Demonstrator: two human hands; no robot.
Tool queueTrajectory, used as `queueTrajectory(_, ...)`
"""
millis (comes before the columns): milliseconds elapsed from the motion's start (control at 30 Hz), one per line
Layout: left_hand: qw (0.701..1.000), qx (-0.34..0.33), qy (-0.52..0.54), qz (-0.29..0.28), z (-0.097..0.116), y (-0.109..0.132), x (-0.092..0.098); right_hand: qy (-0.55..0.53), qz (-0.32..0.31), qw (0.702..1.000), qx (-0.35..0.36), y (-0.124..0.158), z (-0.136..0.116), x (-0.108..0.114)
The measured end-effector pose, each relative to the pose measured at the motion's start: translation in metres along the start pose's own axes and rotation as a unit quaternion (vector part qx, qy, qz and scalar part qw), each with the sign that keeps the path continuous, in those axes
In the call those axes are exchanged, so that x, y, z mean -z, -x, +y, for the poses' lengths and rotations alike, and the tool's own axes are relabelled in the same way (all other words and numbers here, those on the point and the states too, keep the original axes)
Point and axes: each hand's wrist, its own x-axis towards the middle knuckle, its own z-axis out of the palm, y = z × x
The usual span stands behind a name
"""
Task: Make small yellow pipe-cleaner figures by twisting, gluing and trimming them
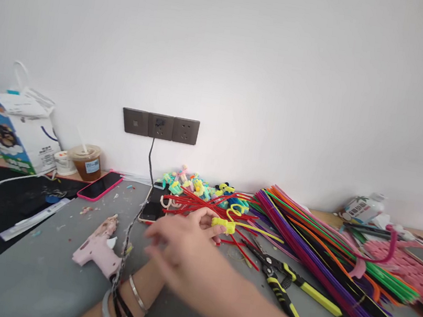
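Note:
My left hand [202, 219], with bracelets on its wrist, is closed on a yellow pipe cleaner [224, 226]. The pipe cleaner is wound into a short thick coil, with a long straight tail to the right and a curled loop above. Across my left forearm passes my right hand [184, 258], blurred by motion. Its fingers point left and look apart, and I see nothing in them. Red pipe cleaners [185, 199] lie scattered behind and beside the left hand. Cutting pliers [278, 269] with yellow-black handles lie to the right, their jaws towards the hands.
A large bundle of coloured pipe cleaners [325, 249] spreads across the right. Small finished pieces [197, 185] are heaped by the wall. A pink glue gun [98, 250], a pink-edged phone [101, 186], a drink cup [89, 164] and a paper bag [20, 130] stand or lie left.

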Motion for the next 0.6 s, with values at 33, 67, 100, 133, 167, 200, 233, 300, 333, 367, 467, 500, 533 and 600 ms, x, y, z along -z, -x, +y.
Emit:
queueTrajectory(33, 1.000, -0.012, 0.015, -0.004, -0.001, 0.001, 0.000, 0.025, -0.042, 0.998, 0.032, -0.010, -0.016, -0.022)
queueTrajectory(67, 0.996, -0.013, 0.091, -0.018, -0.002, 0.002, -0.001, 0.053, -0.089, 0.993, 0.061, -0.020, -0.028, -0.045)
queueTrajectory(100, 0.975, 0.002, 0.221, -0.039, -0.004, 0.002, -0.002, 0.089, -0.116, 0.986, 0.077, -0.029, -0.037, -0.068)
queueTrajectory(133, 0.945, 0.017, 0.321, -0.057, -0.006, 0.003, -0.003, 0.128, -0.117, 0.983, 0.066, -0.037, -0.043, -0.090)
queueTrajectory(167, 0.912, 0.037, 0.403, -0.071, -0.008, 0.003, -0.005, 0.162, -0.119, 0.979, 0.029, -0.044, -0.045, -0.108)
queueTrajectory(200, 0.884, 0.057, 0.457, -0.082, -0.010, 0.003, -0.006, 0.185, -0.133, 0.974, -0.015, -0.050, -0.045, -0.123)
queueTrajectory(233, 0.871, 0.067, 0.479, -0.085, -0.011, 0.003, -0.007, 0.197, -0.155, 0.967, -0.052, -0.055, -0.044, -0.134)
queueTrajectory(300, 0.866, 0.073, 0.487, -0.089, -0.010, 0.003, -0.007, 0.200, -0.211, 0.953, -0.088, -0.062, -0.039, -0.143)
queueTrajectory(333, 0.867, 0.070, 0.485, -0.092, -0.010, 0.002, -0.005, 0.194, -0.232, 0.949, -0.086, -0.064, -0.036, -0.142)
queueTrajectory(367, 0.868, 0.065, 0.483, -0.094, -0.009, 0.002, -0.004, 0.185, -0.237, 0.951, -0.073, -0.064, -0.033, -0.138)
queueTrajectory(467, 0.868, 0.049, 0.488, -0.082, -0.006, 0.002, 0.005, 0.158, -0.157, 0.974, -0.039, -0.059, -0.028, -0.116)
queueTrajectory(500, 0.865, 0.045, 0.494, -0.069, -0.005, 0.001, 0.007, 0.150, -0.129, 0.979, -0.044, -0.056, -0.027, -0.108)
queueTrajectory(533, 0.863, 0.039, 0.500, -0.063, -0.005, 0.001, 0.009, 0.143, -0.120, 0.981, -0.057, -0.053, -0.027, -0.101)
queueTrajectory(600, 0.862, 0.023, 0.503, -0.062, -0.004, 0.001, 0.012, 0.134, -0.129, 0.979, -0.080, -0.050, -0.027, -0.092)
